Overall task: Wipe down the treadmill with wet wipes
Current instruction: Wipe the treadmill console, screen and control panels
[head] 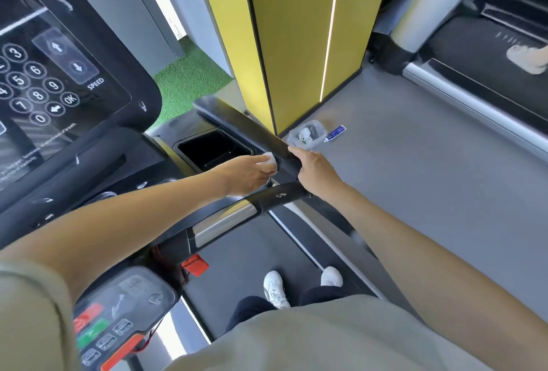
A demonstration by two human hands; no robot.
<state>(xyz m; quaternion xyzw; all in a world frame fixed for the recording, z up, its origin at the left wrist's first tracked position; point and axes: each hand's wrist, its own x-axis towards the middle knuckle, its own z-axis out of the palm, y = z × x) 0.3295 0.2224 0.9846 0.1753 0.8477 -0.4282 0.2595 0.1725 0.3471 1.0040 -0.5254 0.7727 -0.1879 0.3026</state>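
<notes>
I stand on a black treadmill whose console keypad fills the upper left. Its right side handrail runs diagonally through the middle of the view. My left hand grips a crumpled white wet wipe and presses it against the inner side of that rail, beside the open cup holder. My right hand wraps round the same rail from the outer side, just right of the wipe. The front grab bar with its silver sensor plate crosses below both wrists.
A yellow pillar rises behind the rail. On the grey floor beside it sit a clear container with used wipes and a small blue-and-white tube. A second treadmill stands at the upper right with someone's shoe on it. A red safety clip hangs below the bar.
</notes>
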